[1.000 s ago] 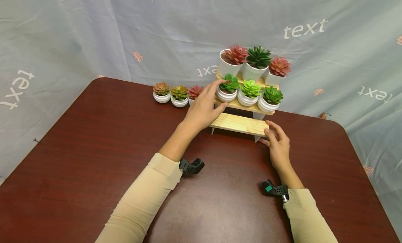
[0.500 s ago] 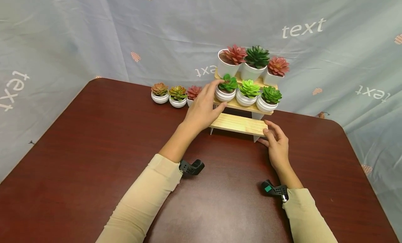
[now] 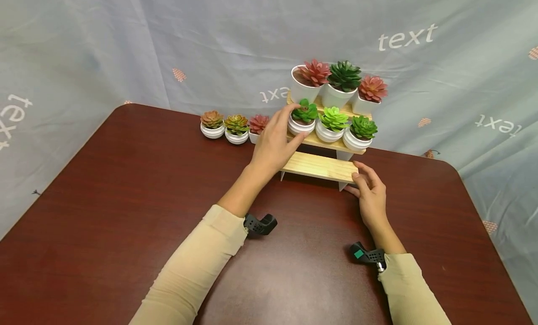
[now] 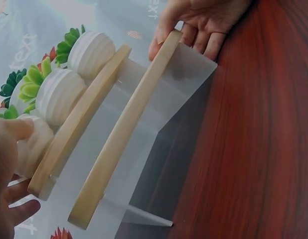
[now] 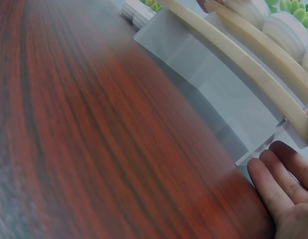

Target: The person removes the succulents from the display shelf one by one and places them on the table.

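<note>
Grey printed cloth (image 3: 235, 45) is hanging behind a dark red-brown worktop (image 3: 164, 203), which we are listing as the supporting surface.

Item one: a three-tier stand (image 3: 344, 155), pale wood shelves on translucent panels, is standing upright towards the worktop's far edge. We are finding its bottom shelf (image 3: 319, 167) bare.

Item two: a green succulent in a white ribbed pot (image 3: 301, 128) is occupying the left end of the middle shelf (image 4: 83, 122). A lime succulent (image 3: 334, 119) and another green one (image 3: 364, 127) are following in line.

Item three: three potted plants, red (image 3: 315, 74), dark green (image 3: 344, 76) and red again, are filling the top shelf (image 3: 347, 109).

Item four: three small pots (image 3: 237, 138) are standing in a row on the worktop, left of the stand, the nearest partly hidden.

Hands: we are seeing the left hand (image 3: 273, 145) with its grip curling about the white ribbed pot, thumb across the front. The right hand (image 3: 372, 194) is pinching the bottom shelf's right end, its lower fingers lying beside the side panel.
</note>
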### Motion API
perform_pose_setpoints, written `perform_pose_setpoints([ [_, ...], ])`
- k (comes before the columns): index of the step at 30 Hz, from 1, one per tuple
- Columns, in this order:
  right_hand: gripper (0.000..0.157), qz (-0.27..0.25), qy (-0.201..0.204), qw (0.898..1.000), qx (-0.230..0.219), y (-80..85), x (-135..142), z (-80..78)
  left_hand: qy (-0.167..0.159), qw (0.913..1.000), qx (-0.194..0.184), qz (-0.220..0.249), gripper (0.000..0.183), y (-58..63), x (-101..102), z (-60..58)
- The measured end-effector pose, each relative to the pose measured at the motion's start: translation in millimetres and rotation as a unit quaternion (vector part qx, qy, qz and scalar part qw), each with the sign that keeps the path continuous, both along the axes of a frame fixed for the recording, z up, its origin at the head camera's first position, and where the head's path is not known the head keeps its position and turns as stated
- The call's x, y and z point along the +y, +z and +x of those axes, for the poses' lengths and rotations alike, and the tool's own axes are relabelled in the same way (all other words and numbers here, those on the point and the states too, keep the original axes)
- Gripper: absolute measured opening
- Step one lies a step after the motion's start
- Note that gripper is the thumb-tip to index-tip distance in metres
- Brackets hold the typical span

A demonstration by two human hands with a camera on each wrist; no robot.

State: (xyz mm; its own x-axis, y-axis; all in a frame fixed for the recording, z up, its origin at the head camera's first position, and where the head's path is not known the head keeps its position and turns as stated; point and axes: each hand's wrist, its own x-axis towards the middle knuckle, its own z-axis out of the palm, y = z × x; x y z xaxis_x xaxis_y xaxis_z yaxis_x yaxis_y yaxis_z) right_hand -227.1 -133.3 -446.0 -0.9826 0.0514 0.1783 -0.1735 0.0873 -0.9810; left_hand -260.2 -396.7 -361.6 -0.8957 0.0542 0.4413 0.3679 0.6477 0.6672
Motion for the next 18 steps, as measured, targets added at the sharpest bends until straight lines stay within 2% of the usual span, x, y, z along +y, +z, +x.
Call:
perform_pose_setpoints([
  [4, 0.038, -0.001, 0.000, 1.000, 0.000, 0.8, 0.1, 0.7, 0.007, 0.9997, 0.003, 0.021, 0.061, -0.6, 3.3, 1.2],
  [18, 0.038, -0.004, 0.002, 1.000, 0.002, 1.2, 0.2, 0.7, 0.021, 0.9992, 0.025, 0.023, 0.065, -1.2, 7.9, 2.6],
])
